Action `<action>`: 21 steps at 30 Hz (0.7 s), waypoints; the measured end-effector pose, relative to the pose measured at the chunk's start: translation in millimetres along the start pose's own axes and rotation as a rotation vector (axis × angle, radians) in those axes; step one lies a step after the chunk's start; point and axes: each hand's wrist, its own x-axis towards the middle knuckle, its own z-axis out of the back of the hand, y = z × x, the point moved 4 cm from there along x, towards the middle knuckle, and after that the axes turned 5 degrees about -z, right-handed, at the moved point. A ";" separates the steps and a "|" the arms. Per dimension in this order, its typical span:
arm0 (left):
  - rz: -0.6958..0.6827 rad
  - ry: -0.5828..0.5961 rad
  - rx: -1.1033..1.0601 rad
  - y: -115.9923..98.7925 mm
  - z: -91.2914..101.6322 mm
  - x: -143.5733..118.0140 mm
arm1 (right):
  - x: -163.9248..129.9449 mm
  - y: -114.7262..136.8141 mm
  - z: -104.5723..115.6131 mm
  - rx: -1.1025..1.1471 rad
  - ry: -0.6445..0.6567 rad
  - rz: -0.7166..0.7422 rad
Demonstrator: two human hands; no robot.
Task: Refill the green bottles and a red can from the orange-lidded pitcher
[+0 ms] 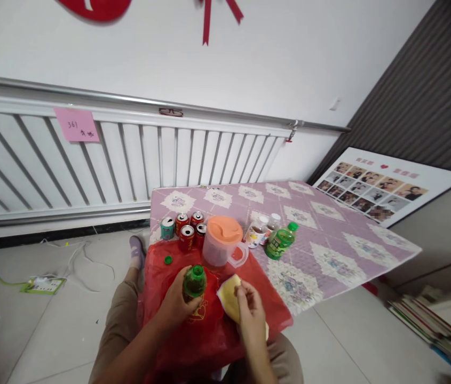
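My left hand [177, 301] is wrapped round a green plastic bottle [195, 281], upright and uncapped, over the red plastic sheet [177, 346]. A green bottle cap [168, 260] lies on the sheet beyond that hand. Pinched in my right hand [251, 309] is a yellow cloth [230, 297], partly hidden by the fingers. Just beyond both hands stands a translucent pitcher [215, 250] with an orange lid [225, 229], its handle to the right.
Several opened drink cans [186, 237] stand left of the pitcher. To its right are two white-capped bottles [256, 232] and another green bottle [281, 242], capped. A floral cloth [329, 229] covers the table. Behind runs a white radiator [137, 154]; a photo board [385, 184] leans at right.
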 end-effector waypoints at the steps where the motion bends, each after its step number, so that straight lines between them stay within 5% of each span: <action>1: -0.003 -0.007 0.003 -1.3 0.3 0.0 | -9.0 -5.5 0.0 -0.010 0.024 -0.026; 13: 0.012 -0.011 0.044 -14.6 3.2 -1.7 | -89.1 -4.2 -31.3 -0.021 0.392 -0.024; 21: 0.018 -0.022 0.091 -13.3 1.3 -2.8 | -102.3 -25.7 -28.4 -0.009 0.432 -0.055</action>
